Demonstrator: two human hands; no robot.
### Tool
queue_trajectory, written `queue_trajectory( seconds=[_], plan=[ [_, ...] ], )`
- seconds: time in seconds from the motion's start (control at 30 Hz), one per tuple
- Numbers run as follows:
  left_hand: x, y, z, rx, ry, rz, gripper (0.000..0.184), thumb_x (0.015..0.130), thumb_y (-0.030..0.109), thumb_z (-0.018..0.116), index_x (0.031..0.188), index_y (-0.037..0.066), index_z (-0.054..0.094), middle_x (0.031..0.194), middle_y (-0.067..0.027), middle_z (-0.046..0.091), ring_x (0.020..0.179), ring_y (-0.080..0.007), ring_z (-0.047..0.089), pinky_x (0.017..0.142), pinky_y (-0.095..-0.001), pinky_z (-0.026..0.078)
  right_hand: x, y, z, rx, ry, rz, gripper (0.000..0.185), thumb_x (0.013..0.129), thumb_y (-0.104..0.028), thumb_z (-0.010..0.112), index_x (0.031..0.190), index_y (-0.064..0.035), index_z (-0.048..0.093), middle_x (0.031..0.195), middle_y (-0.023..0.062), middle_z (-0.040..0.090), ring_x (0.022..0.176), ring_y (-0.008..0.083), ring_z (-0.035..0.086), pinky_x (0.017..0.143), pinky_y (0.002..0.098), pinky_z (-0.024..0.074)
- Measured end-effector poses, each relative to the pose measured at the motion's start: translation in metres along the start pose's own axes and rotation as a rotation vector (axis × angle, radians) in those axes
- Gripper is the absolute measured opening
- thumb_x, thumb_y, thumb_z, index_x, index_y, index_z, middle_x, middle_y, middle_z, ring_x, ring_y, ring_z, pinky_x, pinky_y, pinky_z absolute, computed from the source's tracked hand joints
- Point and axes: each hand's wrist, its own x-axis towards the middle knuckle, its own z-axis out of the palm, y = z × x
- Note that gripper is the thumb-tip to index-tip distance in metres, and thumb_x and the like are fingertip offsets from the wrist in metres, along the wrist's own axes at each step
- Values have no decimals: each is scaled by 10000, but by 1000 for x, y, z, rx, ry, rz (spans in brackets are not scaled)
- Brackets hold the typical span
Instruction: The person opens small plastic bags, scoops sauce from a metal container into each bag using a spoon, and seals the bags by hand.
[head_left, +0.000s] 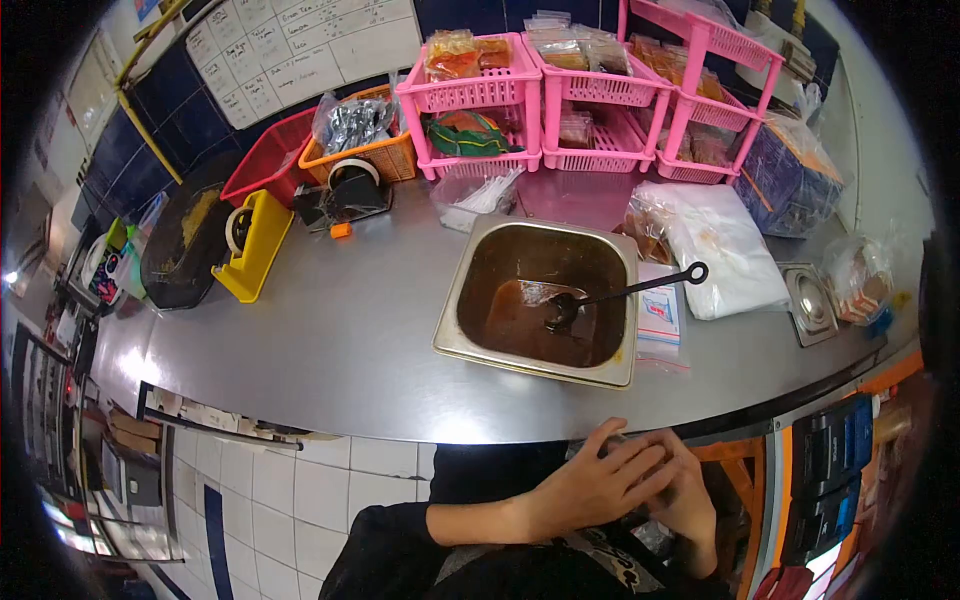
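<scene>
My left hand point(585, 487) reaches across my lap below the table's front edge, its fingers spread and bent over my right hand point(682, 497). Between the two hands there seems to be some clear plastic, too small to make out. The right hand's fingers are partly covered by the left. On the table above them stands a steel pan point(545, 370) of brown liquid. A black ladle point(640, 287) rests in it, bowl in the liquid and handle over the right rim. Beside the pan lies a plastic packet with a printed label point(660, 312).
Pink racks point(470, 95) with bagged goods line the back. White plastic bags point(725, 250) and a steel lid point(810, 303) lie at the right. A yellow tape dispenser point(255, 250), an orange basket point(375, 153) and a clear tub point(460, 205) stand further left.
</scene>
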Motion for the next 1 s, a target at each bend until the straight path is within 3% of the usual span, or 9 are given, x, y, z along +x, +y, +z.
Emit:
queue_trajectory(
  seconds=[0.1,0.23,0.37,0.43,0.67,0.73,0.83,0.97,1.0],
  plan=[
    [-12,-7,-11,-94,37,-126,420,787,203,629,1180,95,532,1099,-60,552,991,-197,533,936,-449,350,7,-6,-19,-11,78,-334,391,662,22,657,1042,3,568,1088,139,506,735,164,605,639,248,496],
    [-37,-23,-66,-465,197,-556,399,767,91,679,1134,51,528,1002,-78,576,907,-176,564,842,-339,441,51,-14,-47,322,590,-173,399,806,-69,612,1179,-28,478,915,72,534,536,29,475,412,151,346],
    [-79,-52,-81,-655,572,-997,249,878,36,530,1118,0,478,1020,-89,574,888,-138,570,752,-262,482,114,-22,-56,560,333,-209,344,861,-105,578,1170,3,471,762,18,515,479,16,405,397,154,289],
    [-83,-71,-84,-861,648,-1013,295,934,178,494,1155,-13,454,1003,-94,570,835,-146,576,758,-267,490,130,-25,-52,642,222,-201,286,880,-111,561,1130,15,505,721,3,506,475,15,400,404,152,283],
    [-64,-105,-82,-1362,582,-921,290,946,232,476,1130,8,480,983,-84,584,809,-139,581,729,-272,489,140,-54,-59,341,211,-296,127,877,-33,530,925,28,631,696,16,511,526,59,474,467,176,375],
    [-57,-112,-76,-1380,657,-917,242,948,219,471,1077,16,498,965,-79,594,816,-120,576,732,-272,487,147,-67,-62,10,82,-574,209,754,112,522,891,26,654,797,61,552,633,104,556,558,211,473],
    [-55,-122,-75,-1489,723,-868,209,944,207,479,1037,21,505,957,-72,599,823,-114,571,724,-262,484,163,-77,-52,35,-68,-654,341,639,188,481,876,26,666,892,101,569,731,142,600,636,242,516],
    [-48,-124,-93,-1399,686,-855,165,948,172,471,1006,20,499,873,-50,597,782,-93,553,723,-251,458,179,-73,-41,-160,-119,-799,391,604,172,476,910,3,650,858,110,604,721,220,622,671,273,525],
    [-48,-124,-99,-1293,638,-841,163,946,170,476,997,17,499,863,-51,594,774,-93,551,716,-249,458,178,-69,-40,-168,-105,-851,448,562,143,474,909,-40,689,864,94,646,652,164,621,593,237,502]
  ],
)
